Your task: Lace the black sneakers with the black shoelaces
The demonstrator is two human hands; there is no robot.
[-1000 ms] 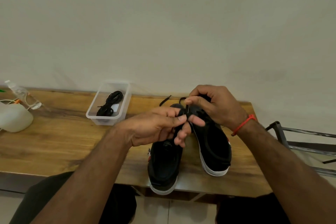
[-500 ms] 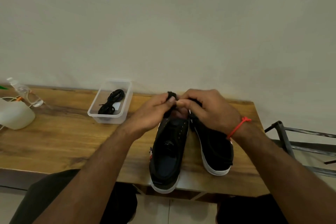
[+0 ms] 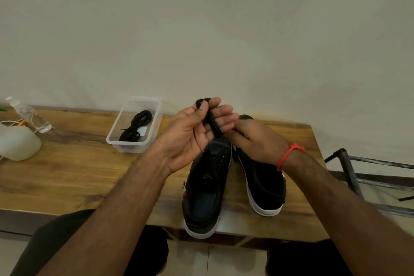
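Plain pale wall is filling the upper half of the view, and below it a wooden table [image 3: 67,170] is running across.

Raised above the shoes, the left hand [image 3: 192,134] is turning its palm toward the camera, thumb pinching a black shoelace [image 3: 210,119] against the fingers; the lace is looping over the fingertips and hanging down across the palm. The right hand [image 3: 257,141], wearing a red wrist cord [image 3: 289,154], is reaching in from the right with fingers curled, its fingertips meeting the lower end of that lace just beside the left fingers. Whether it is actually gripping the lace is hard to tell, since the left hand is covering the contact.

Two black sneakers with white soles are lying side by side on the table, heels toward the person: the left sneaker [image 3: 206,190] is showing a row of bare eyelets, and the right sneaker [image 3: 264,184] is partly covered by the right wrist. The toes of both are hidden behind the hands.

Farther left, a clear plastic tub [image 3: 125,148] is holding another coiled black lace [image 3: 136,125]. At the table's left edge a white object [image 3: 18,143] and a clear bottle [image 3: 29,114] are cut off by the frame. A metal rack [image 3: 358,177] is standing to the right of the table.
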